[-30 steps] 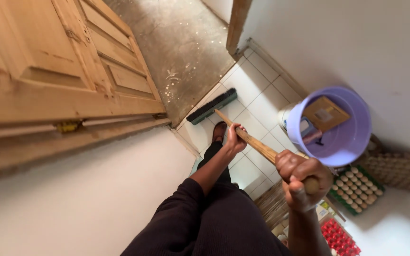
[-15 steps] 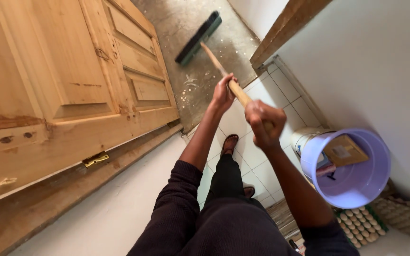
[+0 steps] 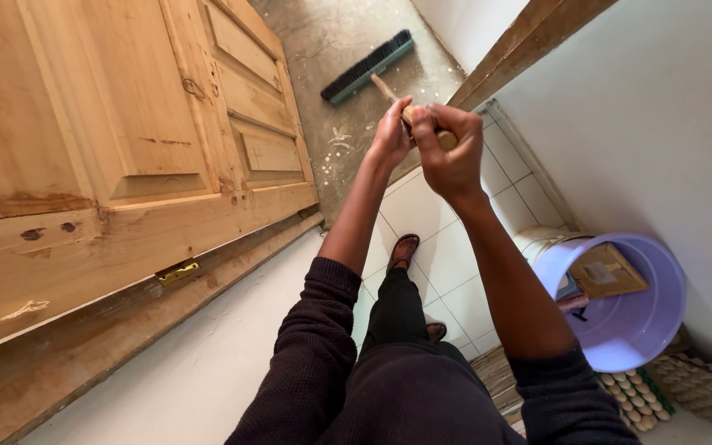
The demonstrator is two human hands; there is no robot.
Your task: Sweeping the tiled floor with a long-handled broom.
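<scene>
Head view: left hand [image 3: 391, 132] & right hand [image 3: 448, 156] both gripping broom handle [image 3: 412, 114] top end; brush head [image 3: 367, 67] at 11 o'clock. Stiff, light, prob. easy handling.

Both hands grip the wooden broom handle [image 3: 389, 92] side by side, left hand [image 3: 391, 136] just beside right hand [image 3: 448, 156]. The broom head [image 3: 367, 67] rests on the concrete floor [image 3: 331, 33] beyond the doorway, beside the open wooden door [image 3: 125, 140].
</scene>
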